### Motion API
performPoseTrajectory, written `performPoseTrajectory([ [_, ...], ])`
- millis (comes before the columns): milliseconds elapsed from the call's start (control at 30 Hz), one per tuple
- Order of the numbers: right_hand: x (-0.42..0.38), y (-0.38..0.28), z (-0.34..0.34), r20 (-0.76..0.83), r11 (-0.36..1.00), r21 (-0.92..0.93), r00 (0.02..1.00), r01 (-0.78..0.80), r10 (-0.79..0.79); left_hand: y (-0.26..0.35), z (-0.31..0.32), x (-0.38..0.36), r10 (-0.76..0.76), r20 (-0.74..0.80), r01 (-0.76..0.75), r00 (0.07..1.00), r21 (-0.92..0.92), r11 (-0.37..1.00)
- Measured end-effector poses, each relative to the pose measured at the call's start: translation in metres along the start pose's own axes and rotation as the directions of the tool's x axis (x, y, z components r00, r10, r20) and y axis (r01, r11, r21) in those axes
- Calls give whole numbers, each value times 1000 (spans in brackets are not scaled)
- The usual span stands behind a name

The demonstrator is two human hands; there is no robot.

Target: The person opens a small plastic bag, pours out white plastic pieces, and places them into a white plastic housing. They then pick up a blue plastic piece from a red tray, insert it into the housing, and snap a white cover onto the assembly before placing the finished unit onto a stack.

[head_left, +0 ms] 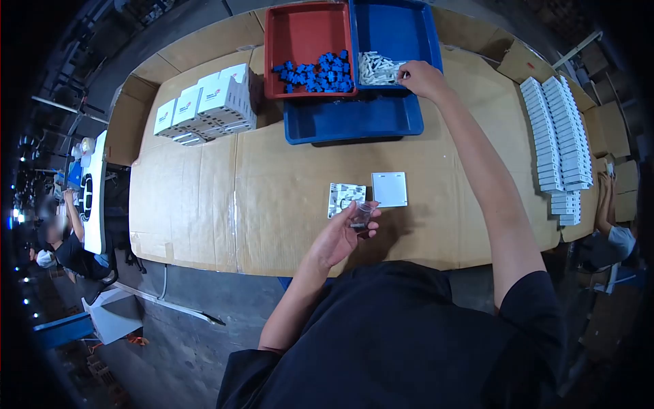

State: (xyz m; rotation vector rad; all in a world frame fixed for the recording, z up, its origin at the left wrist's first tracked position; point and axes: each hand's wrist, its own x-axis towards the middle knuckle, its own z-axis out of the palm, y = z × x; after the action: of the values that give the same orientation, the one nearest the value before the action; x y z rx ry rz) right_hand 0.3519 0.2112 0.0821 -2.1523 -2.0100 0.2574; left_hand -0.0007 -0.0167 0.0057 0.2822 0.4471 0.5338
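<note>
My left hand (344, 235) holds a small clear plastic cup (362, 215) above the front part of the cardboard-covered table, its fingers wrapped round the cup. Just beyond it lies an open white box part with a grey-and-white pattern (345, 198), and beside that on the right a plain white square piece (389, 189). My right hand (417, 76) reaches into the right blue tray (398, 34), its fingertips pinched at the edge of a pile of small white pieces (376, 69). What they hold is too small to make out.
A red tray (306, 31) holds blue pieces (320, 73). An empty-looking blue tray (353, 120) sits in front. White boxes (208, 102) are stacked left; long rows of white cases (558, 136) stand right. Other people (82, 249) appear at both sides, beyond the cardboard walls.
</note>
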Motion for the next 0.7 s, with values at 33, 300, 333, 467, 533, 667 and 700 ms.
performPoseTrajectory([
  [33,5,0,0,18,999,-36,1000,8,-7,0,0,0,6,-6,-6,1000,0,1000],
  [300,32,-14,2,128,979,-197,991,59,-34,1,-9,-4,12,-12,-13,1000,-39,999],
  [333,33,-15,4,112,970,-233,993,68,-42,2,-9,-5,14,-9,-14,1000,-30,999],
  [467,35,-11,11,79,950,-283,991,129,-111,4,-9,-4,18,-5,-18,1000,-31,999],
  [533,34,-7,10,80,954,-255,987,157,-141,4,-9,-3,28,-1,-28,1000,-31,999],
  [667,29,2,5,111,979,-143,986,142,-127,4,-11,-2,40,8,-40,999,-55,998],
  [700,28,6,7,103,984,-126,988,129,-117,4,-12,-3,42,2,-41,999,-56,998],
])
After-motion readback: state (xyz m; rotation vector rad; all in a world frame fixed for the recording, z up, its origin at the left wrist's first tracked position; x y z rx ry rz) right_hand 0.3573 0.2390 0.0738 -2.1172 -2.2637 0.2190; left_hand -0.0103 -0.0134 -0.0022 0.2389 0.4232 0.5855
